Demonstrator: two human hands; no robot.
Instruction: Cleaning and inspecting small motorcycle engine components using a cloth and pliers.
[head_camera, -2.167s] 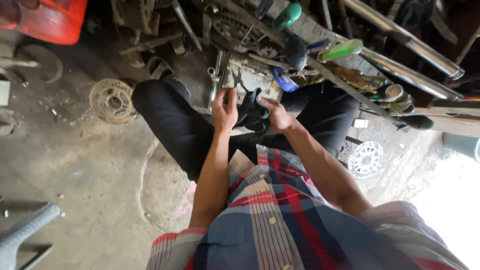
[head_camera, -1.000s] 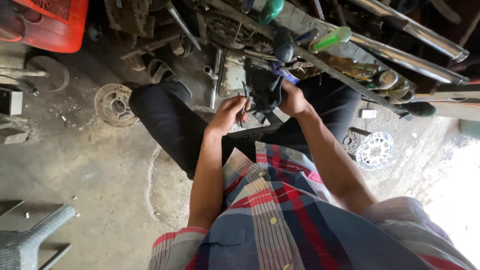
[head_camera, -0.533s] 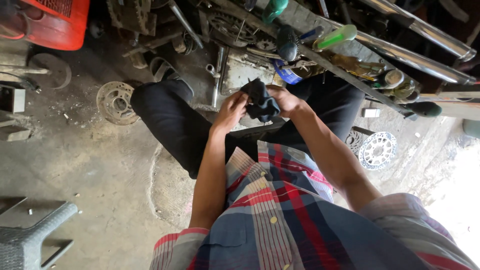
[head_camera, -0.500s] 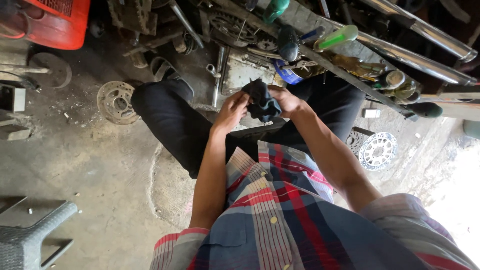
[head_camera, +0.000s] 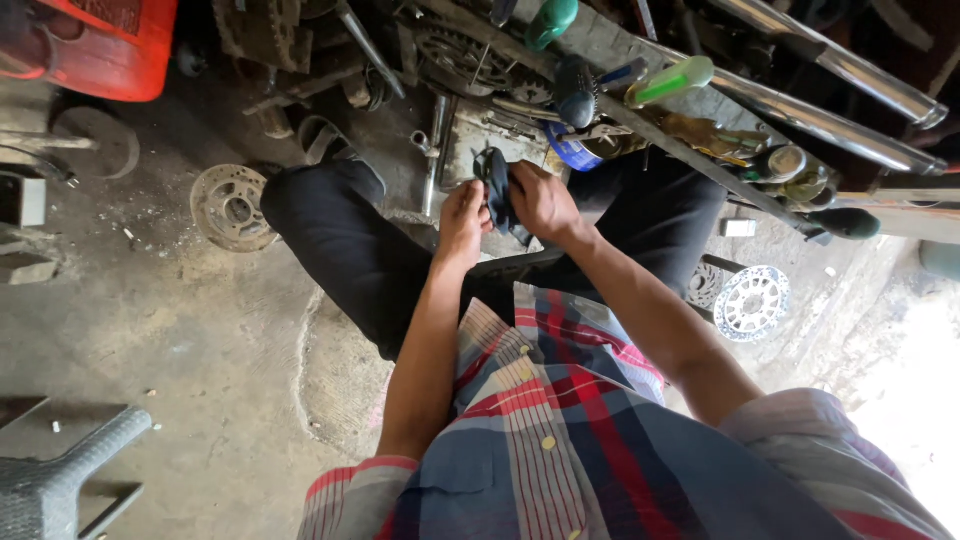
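Sitting over the dirty floor (head_camera: 200, 330), you have both hands closed on a dark rag (head_camera: 497, 190) above your knees: left hand (head_camera: 462, 215) pinching its edge, right hand (head_camera: 543, 200) wrapped around it, seemingly wiping something hidden inside.

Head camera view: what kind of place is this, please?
Probably a motorcycle repair workshop. Brake discs and a sprocket-like wheel lie on the dirty concrete floor, and chrome pipes and screwdrivers lie close by.
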